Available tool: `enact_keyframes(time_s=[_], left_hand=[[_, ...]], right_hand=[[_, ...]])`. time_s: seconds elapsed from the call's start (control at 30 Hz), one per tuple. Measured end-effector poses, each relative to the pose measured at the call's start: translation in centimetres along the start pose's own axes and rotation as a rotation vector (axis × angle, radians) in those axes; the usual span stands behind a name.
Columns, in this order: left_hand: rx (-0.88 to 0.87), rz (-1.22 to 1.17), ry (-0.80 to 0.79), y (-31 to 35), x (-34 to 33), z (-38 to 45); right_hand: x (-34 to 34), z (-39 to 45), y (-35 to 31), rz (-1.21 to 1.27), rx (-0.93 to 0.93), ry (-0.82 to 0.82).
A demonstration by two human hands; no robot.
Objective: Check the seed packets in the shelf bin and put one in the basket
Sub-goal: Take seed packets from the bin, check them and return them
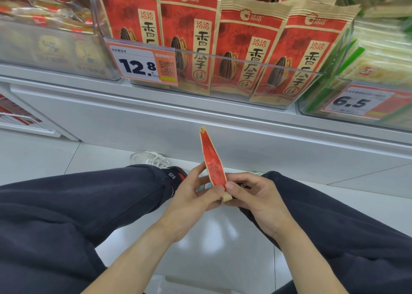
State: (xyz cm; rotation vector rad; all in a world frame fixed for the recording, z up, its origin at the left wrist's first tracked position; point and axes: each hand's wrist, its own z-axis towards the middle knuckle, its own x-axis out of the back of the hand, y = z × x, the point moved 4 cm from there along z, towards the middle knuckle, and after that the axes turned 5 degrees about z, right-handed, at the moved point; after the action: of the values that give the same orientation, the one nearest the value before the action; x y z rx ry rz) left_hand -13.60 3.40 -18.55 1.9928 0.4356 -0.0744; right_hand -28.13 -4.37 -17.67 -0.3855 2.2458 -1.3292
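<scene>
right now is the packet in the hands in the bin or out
Out: both the left hand and right hand hold the packet edge-on, below the bin.

The seed packets in the far shelf bin look like matt kraft paper, tan at the crimped tops, printed red on the face. The bin is clear, smooth plastic with a glossy front lip. The price tag on its left front is glossy card or plastic. The held packet shows the same matt red paper with a tan edge. The shelf base below is smooth and white, possibly painted metal. The floor tiles near the knees are glossy. The trousers are dark matt cloth.
</scene>
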Motion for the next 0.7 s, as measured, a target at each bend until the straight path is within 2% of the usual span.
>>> enact_keyframes(time_s=[0.13, 0.27, 0.37, 0.53, 0.63, 0.7], left_hand=[[-0.077, 0.041, -0.160, 0.8, -0.2, -0.4], [-0.074, 0.071, -0.185, 0.9, -0.2, -0.6], [-0.036, 0.028, -0.154, 0.9, -0.5, -0.5], [0.008, 0.042, 0.010, 0.3, -0.4, -0.4], [0.010, 0.109, 0.119, 0.0, 0.1, -0.2], [-0.033, 0.236, 0.160, 0.0, 0.3, -0.1]], right_hand=[[0.2, 0.1, 0.0, 0.018, 0.000, 0.002], [0.2, 0.1, -0.1, 0.024, -0.020, -0.029], [0.3, 0.2, 0.2, -0.005, -0.011, -0.020], [0.4, 0.3, 1.0, -0.308, 0.017, 0.130], [0.3, 0.6, 1.5, -0.331, 0.010, 0.146], [0.5, 0.7, 1.4, -0.329, 0.003, 0.168]])
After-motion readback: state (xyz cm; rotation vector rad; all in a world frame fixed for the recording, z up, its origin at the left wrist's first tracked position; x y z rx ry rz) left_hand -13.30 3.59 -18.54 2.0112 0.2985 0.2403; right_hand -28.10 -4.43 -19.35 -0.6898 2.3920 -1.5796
